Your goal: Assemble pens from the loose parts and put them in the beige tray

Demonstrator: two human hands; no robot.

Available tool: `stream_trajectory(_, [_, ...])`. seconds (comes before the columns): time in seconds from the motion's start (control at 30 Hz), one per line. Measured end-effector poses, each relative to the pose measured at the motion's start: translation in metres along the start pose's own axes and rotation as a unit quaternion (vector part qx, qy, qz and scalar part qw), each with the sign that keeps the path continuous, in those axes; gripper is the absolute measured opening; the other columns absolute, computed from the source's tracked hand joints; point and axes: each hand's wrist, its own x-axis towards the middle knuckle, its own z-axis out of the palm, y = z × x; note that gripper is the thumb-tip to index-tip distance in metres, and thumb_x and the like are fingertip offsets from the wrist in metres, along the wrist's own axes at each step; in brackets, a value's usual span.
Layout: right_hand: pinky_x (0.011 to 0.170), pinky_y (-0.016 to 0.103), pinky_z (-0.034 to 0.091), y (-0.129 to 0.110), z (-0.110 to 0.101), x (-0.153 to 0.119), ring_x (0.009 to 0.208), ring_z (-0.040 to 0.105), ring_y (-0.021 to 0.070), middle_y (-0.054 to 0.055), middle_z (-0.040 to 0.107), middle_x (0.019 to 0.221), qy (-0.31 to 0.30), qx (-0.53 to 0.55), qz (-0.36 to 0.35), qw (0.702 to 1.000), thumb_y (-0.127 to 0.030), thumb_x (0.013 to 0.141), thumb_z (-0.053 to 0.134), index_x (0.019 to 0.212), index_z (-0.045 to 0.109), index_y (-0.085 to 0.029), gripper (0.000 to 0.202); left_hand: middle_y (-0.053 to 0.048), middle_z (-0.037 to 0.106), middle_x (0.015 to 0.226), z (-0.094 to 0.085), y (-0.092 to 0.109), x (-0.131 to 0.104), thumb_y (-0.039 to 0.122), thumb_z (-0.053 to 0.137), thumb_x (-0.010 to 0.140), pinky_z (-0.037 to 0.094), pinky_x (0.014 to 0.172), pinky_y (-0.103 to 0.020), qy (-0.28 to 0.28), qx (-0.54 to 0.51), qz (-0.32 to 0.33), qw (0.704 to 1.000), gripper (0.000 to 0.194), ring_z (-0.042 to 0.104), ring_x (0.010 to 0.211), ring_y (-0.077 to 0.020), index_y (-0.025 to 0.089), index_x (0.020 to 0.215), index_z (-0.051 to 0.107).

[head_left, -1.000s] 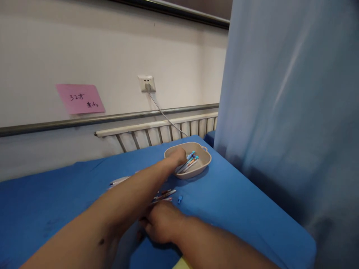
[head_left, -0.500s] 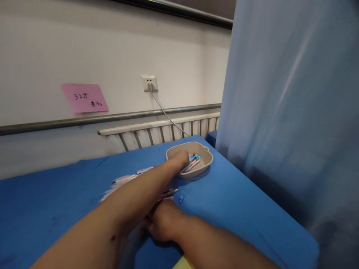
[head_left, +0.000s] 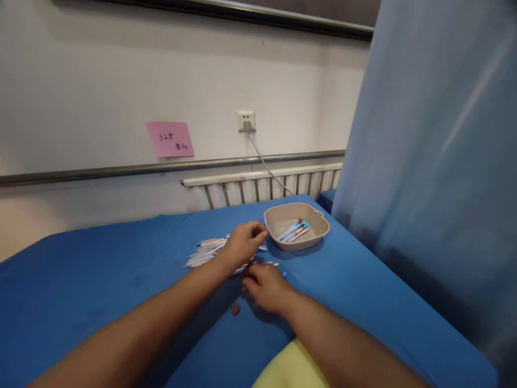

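Blue sheet [head_left: 100, 275]: one. Beige basin [head_left: 299, 246], on sheet: several pens [head_left: 294, 230] already inside. Loose pens [head_left: 202, 257], seemingly more, heaped outside. Left hand [head_left: 244, 241], over heap: grip half-curled, contents unclear. Right hand [head_left: 269, 288], heap's near edge: likewise. Brown piece [head_left: 235, 309]: one, loose.

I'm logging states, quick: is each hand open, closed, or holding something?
Left hand: loosely curled near slim whitish pens; holding unclear.
Right hand: loosely curled; holding unclear.

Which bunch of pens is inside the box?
The bunch with turquoise and brown ends: it lies in the beige box, while the other pens lie outside it, on the blue sheet.
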Motion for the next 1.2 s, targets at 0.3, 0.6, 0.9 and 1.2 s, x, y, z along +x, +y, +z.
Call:
stream_trajectory(0.3, [0.049, 0.023, 0.046, 0.043, -0.013, 0.005, 0.053, 0.058, 0.0133, 0.000, 0.064, 0.066, 0.121, 0.108, 0.107, 0.981, -0.032, 0.083, 0.045, 0.090, 0.059, -0.018, 0.021, 0.000, 0.064, 0.066, -0.031, -0.102, -0.164, 0.043, 0.049, 0.082, 0.044, 0.057, -0.024, 0.085, -0.130, -0.164, 0.974, 0.029, 0.058, 0.059, -0.0157, 0.017, 0.084, 0.061])
stream_trajectory(0.6, [0.050, 0.024, 0.043, 0.049, -0.032, -0.006, 0.051, 0.054, 0.0137, -0.001, 0.063, 0.062, 0.088, 0.049, 0.121, 0.987, -0.033, 0.076, 0.054, 0.080, 0.061, -0.019, 0.016, -0.002, 0.068, 0.075, -0.053, -0.135, -0.163, 0.041, 0.046, 0.082, 0.043, 0.064, -0.027, 0.102, -0.031, -0.154, 0.982, 0.031, 0.062, 0.069, -0.0189, 0.018, 0.087, 0.064])
stream_trajectory(0.9, [0.057, 0.027, 0.051, 0.048, -0.023, -0.008, 0.072, 0.066, 0.0184, 0.005, 0.071, 0.081, 0.061, 0.075, 0.149, 0.984, -0.038, 0.081, 0.049, 0.083, 0.058, -0.019, 0.021, -0.001, 0.066, 0.073, -0.050, -0.118, -0.171, 0.048, 0.055, 0.078, 0.035, 0.055, -0.023, -0.063, 0.022, -0.145, 0.987, 0.031, 0.058, 0.064, -0.0169, 0.019, 0.086, 0.063])
stream_trajectory(1.2, [0.075, 0.030, 0.047, 0.020, -0.012, -0.010, 0.083, 0.061, 0.0173, 0.004, 0.067, 0.092, 0.016, -0.096, -0.003, 0.995, -0.023, 0.085, 0.049, 0.094, 0.064, -0.020, 0.017, -0.003, 0.067, 0.092, -0.020, -0.092, -0.172, 0.029, 0.049, 0.086, 0.042, 0.071, -0.025, -0.066, -0.006, -0.049, 0.997, 0.017, 0.060, 0.085, -0.0185, 0.022, 0.094, 0.062])
